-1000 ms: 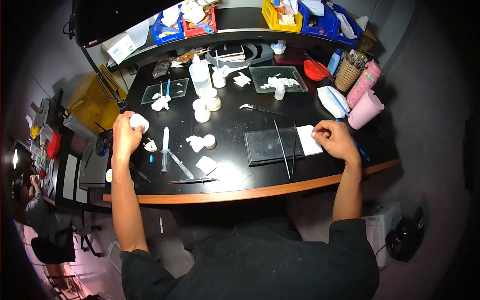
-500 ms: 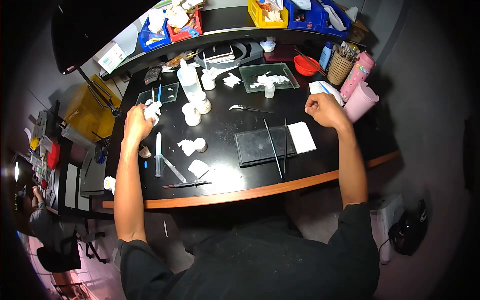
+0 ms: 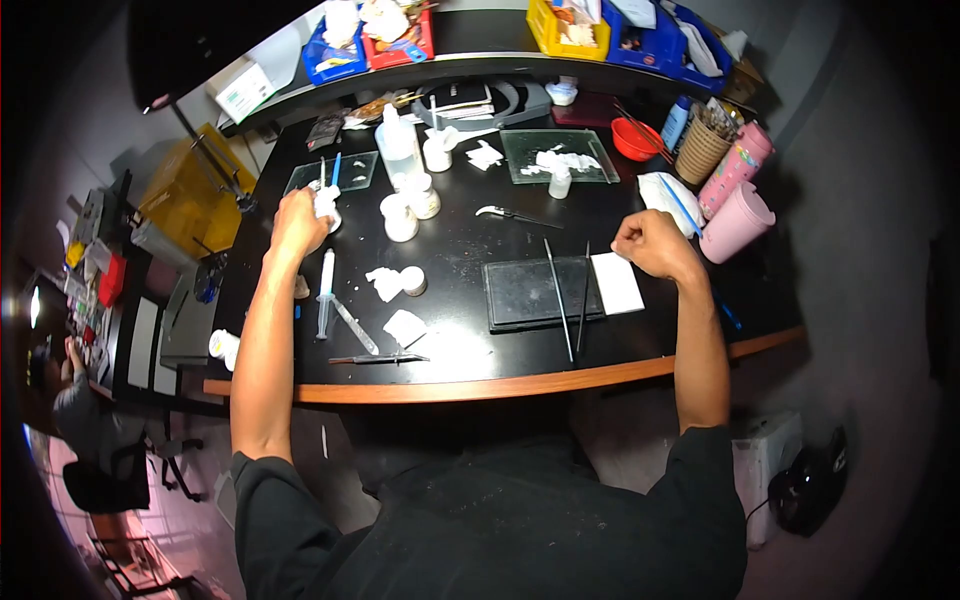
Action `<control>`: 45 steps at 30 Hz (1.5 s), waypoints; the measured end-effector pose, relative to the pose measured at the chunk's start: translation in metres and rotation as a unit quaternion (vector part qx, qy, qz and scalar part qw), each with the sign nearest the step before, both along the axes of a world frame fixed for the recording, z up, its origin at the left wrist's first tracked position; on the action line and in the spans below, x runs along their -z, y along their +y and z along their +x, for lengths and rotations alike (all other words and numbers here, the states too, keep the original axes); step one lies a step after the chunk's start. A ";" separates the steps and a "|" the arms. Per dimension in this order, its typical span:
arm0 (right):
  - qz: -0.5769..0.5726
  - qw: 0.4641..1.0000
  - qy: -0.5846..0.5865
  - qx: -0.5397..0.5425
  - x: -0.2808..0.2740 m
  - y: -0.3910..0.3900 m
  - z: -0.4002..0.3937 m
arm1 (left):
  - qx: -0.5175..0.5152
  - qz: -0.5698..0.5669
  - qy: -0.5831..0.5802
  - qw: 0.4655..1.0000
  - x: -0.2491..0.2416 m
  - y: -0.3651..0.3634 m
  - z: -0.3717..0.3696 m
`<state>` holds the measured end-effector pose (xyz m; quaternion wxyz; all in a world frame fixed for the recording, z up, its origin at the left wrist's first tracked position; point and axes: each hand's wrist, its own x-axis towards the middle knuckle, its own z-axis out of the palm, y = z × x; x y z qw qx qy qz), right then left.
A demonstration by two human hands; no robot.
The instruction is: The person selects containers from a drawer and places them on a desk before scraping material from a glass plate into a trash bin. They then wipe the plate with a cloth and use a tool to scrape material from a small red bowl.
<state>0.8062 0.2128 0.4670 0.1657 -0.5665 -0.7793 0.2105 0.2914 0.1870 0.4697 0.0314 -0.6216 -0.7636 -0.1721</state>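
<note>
My left hand (image 3: 299, 222) is closed around a small white jar (image 3: 326, 206) with crumpled white tissue about it, at the table's left side. A blue stick (image 3: 337, 170) rises just behind it, by a small glass plate (image 3: 360, 171). My right hand (image 3: 652, 245) hovers at the right, thumb and fingers pressed together; what they hold, if anything, is hidden. Below it lies a white paper pad (image 3: 619, 283), beside a black slab (image 3: 515, 292) crossed by a thin tool (image 3: 560, 305). Right of that hand, a blue brush (image 3: 679, 204) rests on white tissue (image 3: 654, 190).
White jars (image 3: 400, 220) and a squeeze bottle (image 3: 397, 145) stand mid-left. A syringe (image 3: 326, 300) and tweezers (image 3: 375, 358) lie in front. Behind are a glass slab (image 3: 525, 172) and a red bowl (image 3: 630, 140); pink tumblers (image 3: 740, 220) stand at right. Another person (image 3: 75, 395) sits far left.
The view has shifted, so the table's things appear further right. My right hand has moved left off the tissue toward the paper pad, uncovering the blue brush. My left hand stays at the jar.
</note>
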 end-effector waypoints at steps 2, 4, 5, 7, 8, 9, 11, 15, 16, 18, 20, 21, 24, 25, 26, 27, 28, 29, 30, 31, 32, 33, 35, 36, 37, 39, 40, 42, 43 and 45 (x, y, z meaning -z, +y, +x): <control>-0.008 1.000 -0.016 0.009 -0.005 -0.005 -0.003 | -0.001 0.005 -0.003 1.000 0.004 0.002 -0.002; 0.001 1.000 -0.004 -0.005 -0.002 -0.006 -0.003 | -0.001 0.012 -0.003 1.000 0.009 0.005 -0.005; 0.006 1.000 0.003 -0.008 0.000 -0.005 -0.001 | 0.000 0.011 -0.001 1.000 0.009 0.004 -0.006; 0.022 1.000 0.006 -0.007 0.002 -0.002 0.001 | 0.006 0.009 0.005 1.000 0.009 0.005 -0.005; 0.034 0.999 0.008 -0.005 0.002 0.000 0.002 | 0.004 0.011 -0.007 1.000 0.006 0.003 -0.003; 0.046 0.999 0.009 -0.002 0.001 0.001 0.003 | 0.007 -0.002 -0.017 1.000 0.002 0.001 -0.002; 0.059 0.998 -0.018 0.010 -0.008 0.009 0.003 | 0.013 -0.026 -0.037 0.999 -0.006 -0.002 -0.001; 0.093 0.995 -0.032 0.024 -0.016 0.048 0.007 | 0.009 0.060 0.012 0.998 -0.026 -0.015 0.010; 0.095 0.994 -0.038 0.043 -0.015 0.061 0.007 | 0.031 0.066 -0.017 0.997 -0.038 -0.022 0.022; 0.098 0.991 -0.051 0.076 -0.012 0.087 0.002 | 0.072 0.076 -0.077 0.991 -0.063 -0.039 0.052; 0.094 0.986 -0.090 0.104 -0.006 0.107 -0.007 | 0.142 0.049 -0.120 0.981 -0.077 -0.055 0.078; 0.093 0.983 -0.109 0.116 -0.005 0.115 -0.012 | 0.175 0.030 -0.138 0.974 -0.081 -0.063 0.089; 0.033 0.978 -0.140 0.153 0.007 0.136 -0.018 | 0.264 0.025 -0.133 0.955 -0.080 -0.085 0.111; 0.021 0.974 -0.150 0.168 0.015 0.144 -0.019 | 0.274 0.003 -0.122 0.954 -0.080 -0.091 0.116; 0.022 0.971 -0.166 0.168 0.026 0.155 -0.018 | 0.277 -0.005 -0.119 0.953 -0.077 -0.097 0.117; 0.050 0.968 -0.160 0.186 0.034 0.158 -0.017 | 0.281 -0.014 -0.116 0.953 -0.074 -0.103 0.117; 0.078 0.963 -0.155 0.204 0.041 0.162 -0.015 | 0.295 -0.010 -0.115 0.948 -0.072 -0.108 0.118; 0.105 0.957 -0.150 0.223 0.045 0.163 -0.014 | 0.301 -0.008 -0.108 0.947 -0.071 -0.112 0.118; 0.116 0.957 -0.158 0.214 0.048 0.164 -0.012 | 0.307 -0.005 -0.110 0.945 -0.068 -0.116 0.118; 0.133 0.957 -0.143 0.214 0.052 0.163 -0.009 | 0.314 -0.003 -0.112 0.943 -0.066 -0.119 0.117; 0.150 0.957 -0.127 0.214 0.047 0.153 -0.008 | 0.312 -0.003 -0.115 0.943 -0.065 -0.125 0.116; 0.169 0.955 -0.110 0.216 0.036 0.140 -0.009 | 0.310 -0.003 -0.117 0.943 -0.066 -0.132 0.114; 0.159 0.963 -0.082 0.199 0.009 0.093 -0.009 | 0.328 0.021 -0.113 0.938 -0.065 -0.146 0.105; 0.164 0.966 -0.063 0.188 0.007 0.079 -0.001 | 0.327 0.024 -0.121 0.937 -0.063 -0.154 0.098; 0.168 0.969 -0.043 0.179 0.008 0.063 0.007 | 0.327 0.026 -0.127 0.936 -0.061 -0.162 0.092; 0.140 0.974 -0.017 0.176 0.011 0.022 0.021 | 0.323 0.008 -0.156 0.933 -0.057 -0.177 0.081; 0.129 0.977 -0.010 0.169 0.012 0.004 0.025 | 0.314 0.001 -0.162 0.935 -0.057 -0.185 0.079; 0.125 0.981 -0.021 0.150 0.016 -0.023 0.029 | 0.305 -0.001 -0.181 0.935 -0.057 -0.195 0.077; 0.130 0.981 -0.039 0.138 0.017 -0.033 0.031 | 0.300 -0.001 -0.191 0.935 -0.055 -0.198 0.077; 0.105 0.983 -0.089 0.120 0.016 -0.042 0.028 | 0.298 0.010 -0.206 0.932 -0.051 -0.202 0.076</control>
